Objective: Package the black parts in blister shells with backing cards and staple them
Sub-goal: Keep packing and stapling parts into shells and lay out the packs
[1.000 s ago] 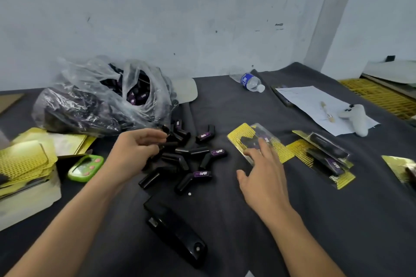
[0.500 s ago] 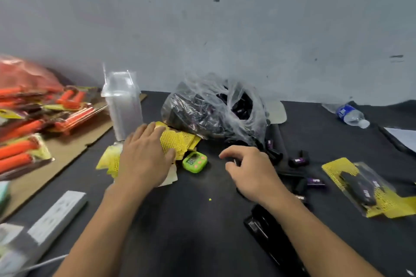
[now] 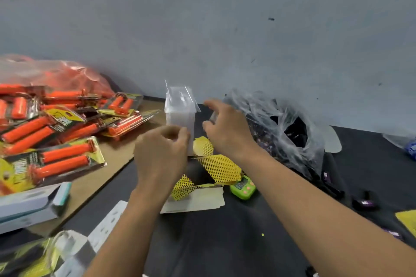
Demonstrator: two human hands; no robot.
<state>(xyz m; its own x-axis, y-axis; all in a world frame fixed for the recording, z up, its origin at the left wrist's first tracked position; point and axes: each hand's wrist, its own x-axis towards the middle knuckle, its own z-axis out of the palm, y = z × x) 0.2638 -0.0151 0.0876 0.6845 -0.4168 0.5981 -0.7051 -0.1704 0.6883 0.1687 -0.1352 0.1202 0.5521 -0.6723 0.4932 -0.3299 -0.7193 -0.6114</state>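
A tall stack of clear blister shells [image 3: 180, 108] stands upright on the black table near the wall. My left hand [image 3: 162, 153] is at its lower front, and its curled thumb and forefinger pinch the stack's edge. My right hand [image 3: 227, 128] is at the stack's right side with curved fingers around something blurred. Yellow dotted backing cards [image 3: 219, 167] lie below both hands. A clear plastic bag of black parts [image 3: 292, 130] sits to the right, and loose black parts [image 3: 364, 203] lie further right.
Packaged orange items [image 3: 56, 132] are piled on cardboard [image 3: 108, 164] at the left, above a white box [image 3: 27, 204]. A white power strip [image 3: 108, 222] lies near my left forearm. A green timer [image 3: 243, 189] sits by the cards. A bottle [image 3: 410, 148] is at the right edge.
My head has turned further left. My left hand rose from the yellow cards to the shell stack, and my right hand left the black parts for the stack's right side.
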